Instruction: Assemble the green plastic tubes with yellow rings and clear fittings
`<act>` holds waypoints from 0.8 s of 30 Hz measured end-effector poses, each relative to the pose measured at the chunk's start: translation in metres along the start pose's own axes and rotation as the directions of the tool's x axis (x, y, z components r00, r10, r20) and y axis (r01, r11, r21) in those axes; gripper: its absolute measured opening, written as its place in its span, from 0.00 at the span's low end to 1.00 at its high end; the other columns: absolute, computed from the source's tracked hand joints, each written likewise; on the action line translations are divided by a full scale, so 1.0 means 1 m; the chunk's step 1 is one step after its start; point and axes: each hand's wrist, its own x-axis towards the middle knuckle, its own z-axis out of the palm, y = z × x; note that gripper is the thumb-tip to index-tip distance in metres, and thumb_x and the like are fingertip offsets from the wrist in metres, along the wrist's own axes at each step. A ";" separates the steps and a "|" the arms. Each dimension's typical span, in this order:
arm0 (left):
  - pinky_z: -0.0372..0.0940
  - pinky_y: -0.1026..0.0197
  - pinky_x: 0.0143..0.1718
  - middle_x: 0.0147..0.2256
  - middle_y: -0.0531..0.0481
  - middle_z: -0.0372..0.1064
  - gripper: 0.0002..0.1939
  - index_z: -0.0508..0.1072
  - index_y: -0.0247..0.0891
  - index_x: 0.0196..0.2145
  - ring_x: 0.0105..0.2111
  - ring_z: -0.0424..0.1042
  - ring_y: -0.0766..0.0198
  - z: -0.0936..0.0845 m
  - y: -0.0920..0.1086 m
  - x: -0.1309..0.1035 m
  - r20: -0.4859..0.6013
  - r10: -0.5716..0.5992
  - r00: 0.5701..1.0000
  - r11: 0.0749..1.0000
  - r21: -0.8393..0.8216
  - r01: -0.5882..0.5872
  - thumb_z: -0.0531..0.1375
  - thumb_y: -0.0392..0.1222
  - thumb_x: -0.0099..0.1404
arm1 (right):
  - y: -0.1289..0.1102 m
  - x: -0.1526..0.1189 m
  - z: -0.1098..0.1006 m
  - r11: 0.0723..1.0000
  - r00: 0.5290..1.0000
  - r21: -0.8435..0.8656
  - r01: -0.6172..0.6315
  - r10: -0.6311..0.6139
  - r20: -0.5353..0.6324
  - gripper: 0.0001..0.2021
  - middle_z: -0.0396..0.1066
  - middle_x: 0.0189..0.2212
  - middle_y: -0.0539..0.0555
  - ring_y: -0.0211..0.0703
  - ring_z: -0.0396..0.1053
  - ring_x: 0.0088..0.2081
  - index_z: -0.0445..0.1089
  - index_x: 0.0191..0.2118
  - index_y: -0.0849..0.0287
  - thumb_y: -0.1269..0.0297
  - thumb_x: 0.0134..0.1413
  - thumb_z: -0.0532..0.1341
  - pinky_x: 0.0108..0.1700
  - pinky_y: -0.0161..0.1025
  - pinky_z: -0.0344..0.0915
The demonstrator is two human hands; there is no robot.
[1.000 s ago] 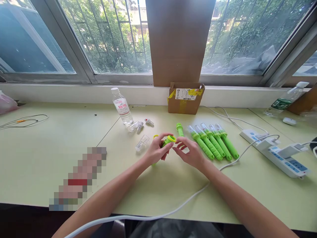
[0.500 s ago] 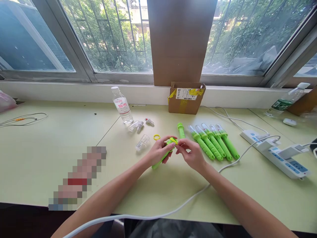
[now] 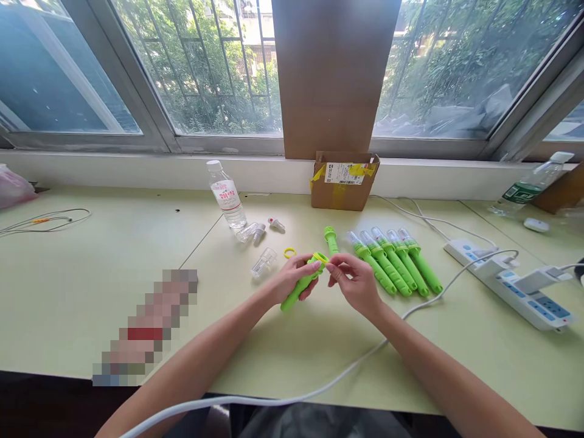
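In front of the cardboard box (image 3: 338, 198) (label too small to read), the left hand (image 3: 288, 281) partly hides a green handle (image 3: 292, 297).

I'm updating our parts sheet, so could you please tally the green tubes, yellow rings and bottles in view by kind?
Green tubes with clear tops: 5
Green tubes without clear tops: 2, one in the left hand
Yellow rings: 2
Bottles: 2
Total: 11

On tabletop (image 3: 255, 365), carton (image 3: 338, 196) is placed at back; wands (image 3: 398, 263) are laid to its front R, w/ power strip (image 3: 511, 286) farther R. Bottle (image 3: 227, 198) is stood L of carton; loose ring (image 3: 286, 254) is set behind held handle (image 3: 294, 294).
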 end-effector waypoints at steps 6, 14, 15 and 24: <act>0.49 0.69 0.11 0.16 0.58 0.60 0.16 0.64 0.36 0.34 0.09 0.56 0.73 -0.001 -0.001 -0.002 0.064 -0.038 0.997 0.997 -0.066 0.042 0.55 0.53 0.62 | 0.002 -0.004 0.000 0.981 0.989 -0.132 0.144 -0.148 -0.017 0.05 0.68 0.24 0.50 0.37 0.67 0.22 0.68 0.33 0.57 0.63 0.53 0.63 0.25 0.37 0.70; 0.47 0.69 0.09 0.15 0.57 0.60 0.19 0.64 0.35 0.33 0.09 0.55 0.73 -0.006 -0.008 0.001 0.050 -0.075 0.996 0.992 -0.101 0.080 0.54 0.56 0.61 | 0.012 -0.004 0.003 0.988 0.994 -0.113 0.106 -0.107 -0.005 0.06 0.67 0.20 0.49 0.35 0.64 0.19 0.69 0.33 0.57 0.60 0.53 0.62 0.22 0.35 0.67; 0.46 0.69 0.09 0.16 0.57 0.60 0.19 0.64 0.35 0.33 0.09 0.55 0.73 -0.006 -0.008 0.001 0.056 -0.082 0.995 0.991 -0.102 0.088 0.54 0.56 0.61 | 0.013 -0.004 0.003 0.990 0.996 -0.109 0.093 -0.093 0.001 0.07 0.67 0.20 0.49 0.35 0.64 0.19 0.68 0.33 0.57 0.60 0.53 0.62 0.22 0.35 0.66; 0.49 0.69 0.11 0.19 0.57 0.59 0.18 0.62 0.37 0.33 0.11 0.56 0.74 -0.003 0.000 0.001 0.042 -0.121 0.992 0.991 -0.058 0.123 0.53 0.57 0.63 | 0.013 -0.005 0.003 0.989 0.998 -0.141 0.044 -0.050 -0.040 0.07 0.64 0.19 0.47 0.35 0.62 0.19 0.68 0.33 0.57 0.60 0.53 0.63 0.22 0.34 0.64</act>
